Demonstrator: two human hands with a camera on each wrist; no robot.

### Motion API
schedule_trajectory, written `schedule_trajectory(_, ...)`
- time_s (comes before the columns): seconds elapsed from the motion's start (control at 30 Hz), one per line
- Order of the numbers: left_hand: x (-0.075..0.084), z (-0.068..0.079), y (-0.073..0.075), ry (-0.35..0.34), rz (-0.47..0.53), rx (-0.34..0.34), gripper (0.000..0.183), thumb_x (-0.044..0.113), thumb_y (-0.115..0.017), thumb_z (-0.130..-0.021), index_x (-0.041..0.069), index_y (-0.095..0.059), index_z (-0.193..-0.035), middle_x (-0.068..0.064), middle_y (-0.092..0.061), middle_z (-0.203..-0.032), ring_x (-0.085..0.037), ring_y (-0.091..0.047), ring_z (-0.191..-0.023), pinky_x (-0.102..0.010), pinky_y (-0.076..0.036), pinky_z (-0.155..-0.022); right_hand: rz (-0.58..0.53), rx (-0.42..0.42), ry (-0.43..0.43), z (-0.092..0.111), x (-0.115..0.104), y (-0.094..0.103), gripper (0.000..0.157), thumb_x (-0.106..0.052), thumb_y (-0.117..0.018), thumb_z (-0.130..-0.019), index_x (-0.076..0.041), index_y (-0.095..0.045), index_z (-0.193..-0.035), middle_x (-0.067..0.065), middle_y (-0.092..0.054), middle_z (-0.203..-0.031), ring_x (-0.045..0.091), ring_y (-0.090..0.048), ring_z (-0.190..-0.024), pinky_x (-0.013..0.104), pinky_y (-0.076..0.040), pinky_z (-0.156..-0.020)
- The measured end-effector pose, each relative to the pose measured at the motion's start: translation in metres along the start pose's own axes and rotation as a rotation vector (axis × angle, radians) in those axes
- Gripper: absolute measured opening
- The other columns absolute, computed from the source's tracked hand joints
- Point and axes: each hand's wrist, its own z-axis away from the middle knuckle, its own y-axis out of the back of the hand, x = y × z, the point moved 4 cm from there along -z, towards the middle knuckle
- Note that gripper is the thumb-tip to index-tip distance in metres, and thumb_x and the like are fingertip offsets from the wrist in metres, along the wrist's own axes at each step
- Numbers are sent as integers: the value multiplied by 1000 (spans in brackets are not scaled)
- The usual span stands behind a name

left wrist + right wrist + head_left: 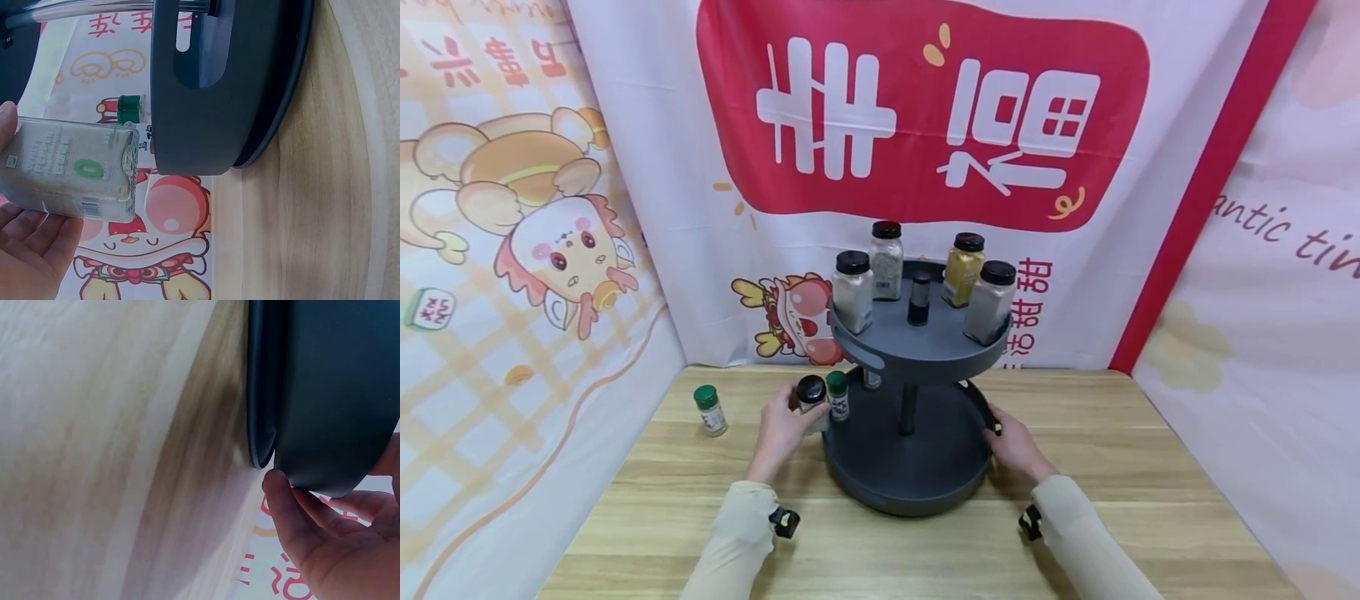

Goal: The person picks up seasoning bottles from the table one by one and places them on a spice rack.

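Observation:
My left hand [778, 429] grips a clear square spice jar [69, 169] with a black lid, at the left rim of a dark grey two-tier turntable [895, 502]. In the left wrist view the jar lies close beside the outer wall of the lower tier, with pale contents and a green mark on its label. Just inside that rim stands a green-lidded shaker [838, 398], with another small jar [872, 380] behind it, partly hidden by the upper tier. At the opposite side, my right hand [1018, 446] holds the lower tier's rim between thumb and fingers.
On the upper tier [917, 362] stand several black-lidded spice jars [991, 304] and a small dark bottle [919, 298]. Another green-lidded shaker [711, 412] stands on the wooden table [880, 558] at left. Printed cloth [647, 100] hangs behind and along both sides.

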Motion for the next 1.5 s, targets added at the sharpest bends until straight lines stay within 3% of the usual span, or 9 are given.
schedule_trajectory(0.47, 1, 1, -3, -21, 24, 0, 44, 34, -76, -66, 11, -56, -98, -7, -61, -96, -21, -56, -91, -41, -42, -81, 78, -10, -14, 9, -5, 0, 55, -7, -53, -84, 9, -31, -131, 27, -45, -120, 32, -55, -94, 41, -44, -80)
schedule_trajectory(0.83, 2, 2, -11, -17, 52, -16, 40, 28, -76, -68, 12, -57, -98, -6, -61, -95, -19, -56, -89, -42, -42, -80, 88, -32, -30, 14, -11, 0, 56, -9, -55, -84, 10, -30, -131, 27, -45, -121, 32, -53, -99, 43, -41, -84)
schedule_trajectory(1.13, 4, 3, -17, -40, 56, -11, 39, 27, -77, -67, 13, -57, -97, -3, -62, -93, -17, -57, -87, -42, -43, -78, 100, -12, -42, 18, -13, 0, 58, -8, -56, -82, 9, -31, -131, 28, -46, -120, 30, -55, -93, 41, -42, -81)
schedule_trajectory(1.37, 7, 5, -23, -32, 43, -32, 38, 27, -76, -68, 14, -57, -98, 0, -62, -94, -14, -56, -87, -36, -43, -76, 129, -18, -35, 19, -13, -1, 57, -9, -55, -83, 12, -30, -130, 30, -43, -121, 37, -44, -108, 45, -36, -89)
schedule_trajectory(1.5, 6, 6, -26, -33, 67, -47, 39, 27, -75, -68, 14, -57, -101, 0, -61, -96, -14, -56, -89, -40, -43, -80, 145, -24, -41, 20, -14, -1, 57, -10, -54, -84, 13, -29, -130, 31, -41, -122, 40, -40, -111, 47, -33, -91)
